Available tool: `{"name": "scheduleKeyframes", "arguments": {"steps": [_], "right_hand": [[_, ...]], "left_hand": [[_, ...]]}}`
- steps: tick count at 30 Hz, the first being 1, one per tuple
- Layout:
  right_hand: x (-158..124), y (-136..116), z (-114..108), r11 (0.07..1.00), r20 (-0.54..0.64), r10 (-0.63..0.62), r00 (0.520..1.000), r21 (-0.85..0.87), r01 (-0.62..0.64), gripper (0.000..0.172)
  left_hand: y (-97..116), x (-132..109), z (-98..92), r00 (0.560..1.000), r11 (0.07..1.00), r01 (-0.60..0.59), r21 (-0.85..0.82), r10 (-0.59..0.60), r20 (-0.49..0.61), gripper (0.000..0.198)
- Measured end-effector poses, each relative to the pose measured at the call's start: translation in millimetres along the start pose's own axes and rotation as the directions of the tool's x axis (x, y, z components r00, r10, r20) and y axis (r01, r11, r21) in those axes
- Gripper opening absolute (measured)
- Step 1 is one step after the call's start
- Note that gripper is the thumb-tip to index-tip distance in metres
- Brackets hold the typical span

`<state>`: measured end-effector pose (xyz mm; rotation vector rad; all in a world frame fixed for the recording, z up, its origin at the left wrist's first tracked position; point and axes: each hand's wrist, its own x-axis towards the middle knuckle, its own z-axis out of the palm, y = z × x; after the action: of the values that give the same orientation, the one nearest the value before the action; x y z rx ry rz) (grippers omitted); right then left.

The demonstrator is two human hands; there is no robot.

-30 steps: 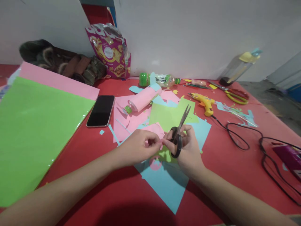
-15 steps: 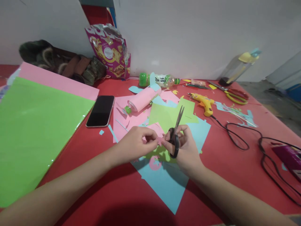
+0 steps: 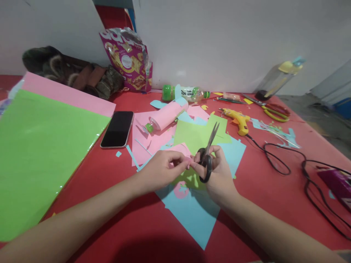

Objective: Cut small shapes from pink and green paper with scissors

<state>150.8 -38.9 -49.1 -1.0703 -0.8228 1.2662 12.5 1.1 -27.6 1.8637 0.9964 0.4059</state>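
My left hand (image 3: 161, 170) is closed in a pinch on a tiny pink paper piece (image 3: 188, 163) over the middle of the red table (image 3: 115, 204). My right hand (image 3: 218, 171) grips black scissors (image 3: 207, 153), blades pointing up and away, and its fingertips also touch the pink piece. Below both hands lie a blue sheet (image 3: 192, 212), a cut green scrap (image 3: 192, 179) and a small pink cut-out (image 3: 181, 190).
Large green (image 3: 35, 153) and pink sheets lie at left, a black phone (image 3: 117, 128) beside them. A pink-wrapped bottle (image 3: 166, 116), green bottle (image 3: 185, 92), yellow glue gun (image 3: 238, 119) with black cable (image 3: 296, 164), red-yellow scissors (image 3: 274, 109) and a snack bag (image 3: 127, 60) lie beyond.
The scissors tilted left and then back to the right. Both hands stayed together on the pink piece, shifting only slightly.
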Motion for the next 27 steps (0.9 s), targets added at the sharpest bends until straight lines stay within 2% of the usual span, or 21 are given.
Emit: {"name": "scheduleKeyframes", "arguments": {"steps": [3, 6, 9, 13, 19, 27], "right_hand": [[0, -1, 1, 1.000, 0.003, 0.009, 1.000, -0.003, -0.009, 0.040], [-2, -1, 2, 0.998, 0.053, 0.060, 0.997, 0.010, -0.061, 0.039], [-4, 0, 2, 0.991, 0.211, 0.120, 0.970, 0.029, -0.129, 0.040], [-7, 2, 1, 0.982, 0.392, 0.173, 0.904, 0.007, -0.191, 0.041], [-7, 1, 0, 0.989, 0.535, 0.151, 0.831, -0.083, -0.126, 0.042], [-9, 0, -1, 0.991, 0.572, 0.135, 0.809, -0.066, -0.118, 0.040]], "left_hand": [[0, 1, -5.1, 1.000, 0.999, 0.002, -0.045, -0.003, -0.031, 0.026], [1, 2, -13.1, 0.993, 0.998, -0.006, -0.069, -0.002, -0.117, 0.024], [4, 1, -21.3, 0.978, 0.994, -0.034, -0.099, 0.013, -0.206, 0.023], [5, 0, -28.4, 0.960, 0.993, -0.054, -0.108, 0.022, -0.281, 0.020], [7, -1, -29.7, 0.958, 0.994, -0.076, -0.082, 0.050, -0.284, 0.020], [7, -5, -25.4, 0.972, 0.997, -0.064, 0.043, 0.072, -0.222, 0.020]]}}
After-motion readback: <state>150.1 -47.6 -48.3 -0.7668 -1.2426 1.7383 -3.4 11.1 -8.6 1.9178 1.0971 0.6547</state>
